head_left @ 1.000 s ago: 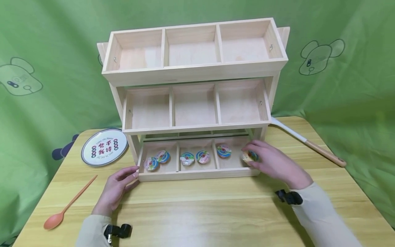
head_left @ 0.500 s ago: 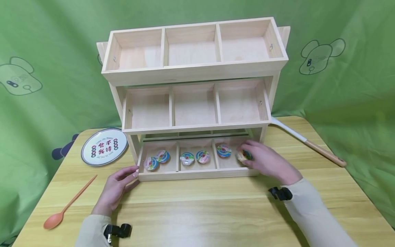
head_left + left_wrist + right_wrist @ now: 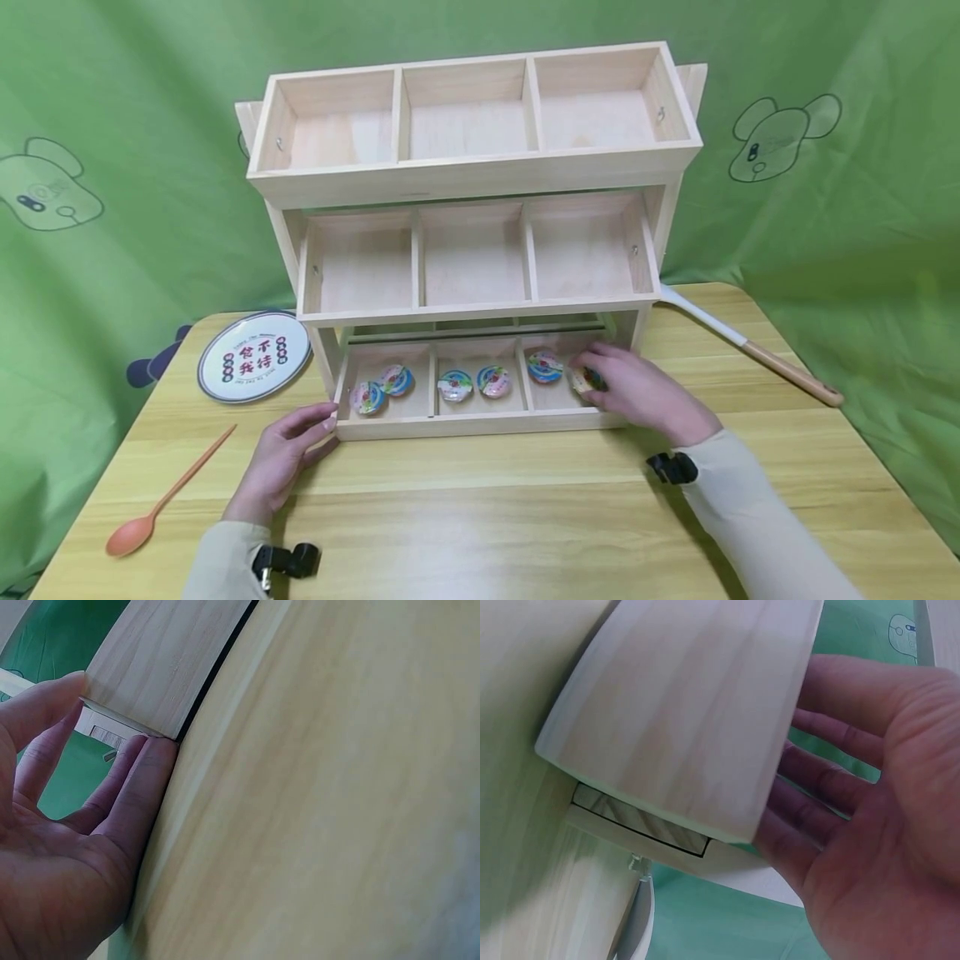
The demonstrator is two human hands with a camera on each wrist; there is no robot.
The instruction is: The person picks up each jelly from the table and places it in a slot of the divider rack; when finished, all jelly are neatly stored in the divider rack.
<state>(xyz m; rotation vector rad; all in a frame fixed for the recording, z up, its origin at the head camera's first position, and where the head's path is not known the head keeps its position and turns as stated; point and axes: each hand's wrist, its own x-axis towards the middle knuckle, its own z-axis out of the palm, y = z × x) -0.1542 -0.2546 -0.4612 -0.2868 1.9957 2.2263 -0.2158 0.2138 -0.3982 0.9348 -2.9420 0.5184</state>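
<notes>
A small jelly cup [image 3: 581,380] with a printed lid sits in the right compartment of the lowest wooden tray [image 3: 480,427]. My right hand [image 3: 647,392] reaches over the tray's right end and holds this cup between thumb and fingers. In the right wrist view the tray's front wall [image 3: 682,712] hides the fingertips and the cup. Beside it lies another jelly cup [image 3: 544,366]; two jelly cups rest in each of the other compartments, such as one jelly cup [image 3: 494,382] in the middle. My left hand [image 3: 288,454] touches the tray's left front corner, fingers fairly straight.
Two upper wooden trays [image 3: 480,308] with three compartments each overhang the lowest one. To the left are a round plate [image 3: 255,357] and an orange spoon [image 3: 172,492]. A white tool with a wooden handle [image 3: 787,371] lies at the right. Green cloth [image 3: 825,233] hangs behind.
My right hand has moved left with the jelly cup, further into the right compartment and nearer the other cup there. The left hand has stayed at the tray's corner.
</notes>
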